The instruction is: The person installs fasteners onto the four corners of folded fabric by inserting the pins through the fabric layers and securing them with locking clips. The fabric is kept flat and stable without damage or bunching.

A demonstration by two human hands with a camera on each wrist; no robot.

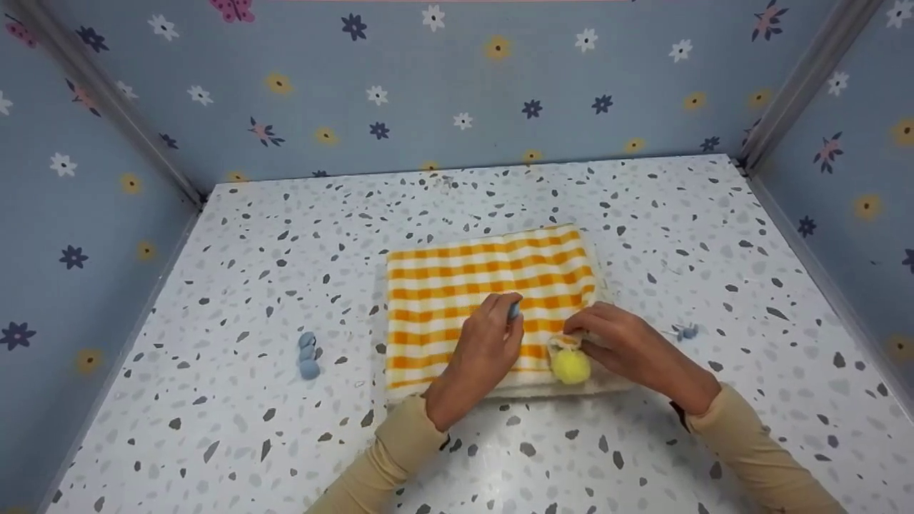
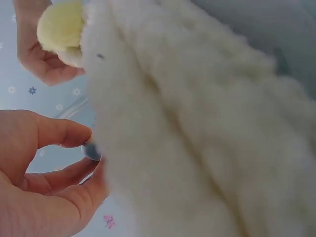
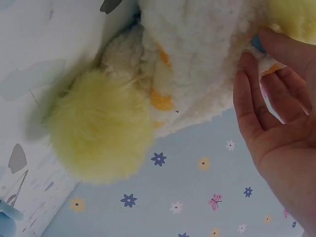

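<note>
A yellow-and-white checked cloth (image 1: 443,285) with a white fleecy underside lies on the table. My left hand (image 1: 485,339) is over its middle and pinches a small blue-grey rounded piece (image 2: 91,150) between thumb and fingers. At the cloth's near right part, my right hand (image 1: 625,346) pinches a small blue piece (image 3: 257,43) against the fleecy edge. Just left of those fingertips sits a yellow pom-pom (image 1: 571,366) on the cloth. Another pom-pom (image 3: 101,128) shows large in the right wrist view; in the head view it is hidden.
Left of the cloth lies a small blue object of rounded lobes (image 1: 308,355). A similar blue piece (image 1: 687,332) lies beyond my right hand. Blue flowered walls (image 1: 428,71) border the speckled table (image 1: 235,300) at the back and both sides.
</note>
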